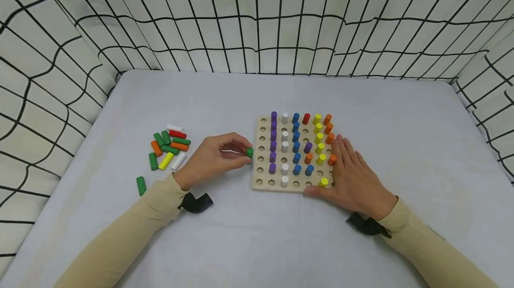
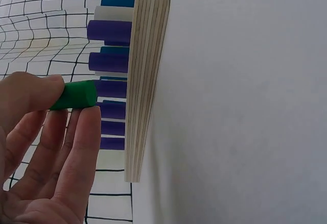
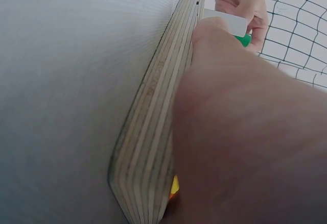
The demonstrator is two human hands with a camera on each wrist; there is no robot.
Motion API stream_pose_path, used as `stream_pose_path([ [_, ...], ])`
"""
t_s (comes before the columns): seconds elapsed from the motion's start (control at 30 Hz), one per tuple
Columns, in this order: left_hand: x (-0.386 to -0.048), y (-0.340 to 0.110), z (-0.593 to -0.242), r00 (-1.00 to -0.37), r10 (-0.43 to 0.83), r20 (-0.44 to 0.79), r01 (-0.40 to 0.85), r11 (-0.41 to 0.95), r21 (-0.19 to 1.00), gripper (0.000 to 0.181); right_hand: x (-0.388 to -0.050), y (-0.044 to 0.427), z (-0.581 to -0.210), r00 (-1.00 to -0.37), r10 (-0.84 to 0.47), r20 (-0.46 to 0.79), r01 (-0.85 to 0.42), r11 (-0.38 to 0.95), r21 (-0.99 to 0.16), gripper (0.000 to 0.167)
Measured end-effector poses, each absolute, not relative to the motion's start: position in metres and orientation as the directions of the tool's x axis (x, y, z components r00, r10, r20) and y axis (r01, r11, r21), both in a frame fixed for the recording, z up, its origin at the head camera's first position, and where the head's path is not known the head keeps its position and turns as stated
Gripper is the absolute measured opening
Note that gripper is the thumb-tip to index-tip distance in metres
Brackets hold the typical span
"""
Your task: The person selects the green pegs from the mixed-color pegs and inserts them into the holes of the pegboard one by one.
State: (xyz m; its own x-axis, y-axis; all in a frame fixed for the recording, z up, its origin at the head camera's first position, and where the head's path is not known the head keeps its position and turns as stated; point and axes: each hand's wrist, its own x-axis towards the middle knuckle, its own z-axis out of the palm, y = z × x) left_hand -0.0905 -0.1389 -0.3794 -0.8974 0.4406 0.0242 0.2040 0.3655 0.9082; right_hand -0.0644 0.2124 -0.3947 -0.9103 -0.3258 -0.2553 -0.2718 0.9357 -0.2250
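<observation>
My left hand (image 1: 217,156) pinches a green peg (image 1: 250,154) between thumb and fingers, just off the left side of a wooden pegboard (image 1: 265,187). In the left wrist view the green peg (image 2: 76,95) lies across the fingertips, near the row of purple pegs (image 2: 110,60). Against the board's right and front right edges rests my right hand (image 1: 355,185), fingers stretched out and thumb at the front edge. Columns of purple, white, blue, yellow and orange pegs stand in the board, with one red peg (image 1: 306,118) at the back. The leftmost column of holes has no pegs.
Left of the board lies a loose pile of pegs in green, orange, red, white and yellow (image 1: 166,161). A single green peg (image 1: 141,185) lies nearer, beside the left sleeve. Black netting (image 1: 257,18) over white walls borders the white table (image 1: 257,243).
</observation>
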Motion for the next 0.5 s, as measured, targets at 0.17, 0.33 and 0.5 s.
stream_pose_path([
  [0.17,-0.0883,-0.1350,-0.3823,-0.883,0.469,0.020,0.208,0.351,0.913,0.029,-0.0645,0.2126,-0.3942,-0.910,-0.326,-0.255,-0.271,0.935,-0.230,0.139],
  [0.33,-0.0861,-0.1318,-0.3841,-0.871,0.492,0.006,0.193,0.332,0.923,0.027,-0.0645,0.2128,-0.3939,-0.911,-0.330,-0.247,-0.276,0.934,-0.227,0.139],
  [0.5,-0.0828,-0.1285,-0.3857,-0.847,0.531,-0.010,0.191,0.320,0.928,0.025,-0.0646,0.2126,-0.3940,-0.910,-0.333,-0.246,-0.280,0.933,-0.227,0.139],
])
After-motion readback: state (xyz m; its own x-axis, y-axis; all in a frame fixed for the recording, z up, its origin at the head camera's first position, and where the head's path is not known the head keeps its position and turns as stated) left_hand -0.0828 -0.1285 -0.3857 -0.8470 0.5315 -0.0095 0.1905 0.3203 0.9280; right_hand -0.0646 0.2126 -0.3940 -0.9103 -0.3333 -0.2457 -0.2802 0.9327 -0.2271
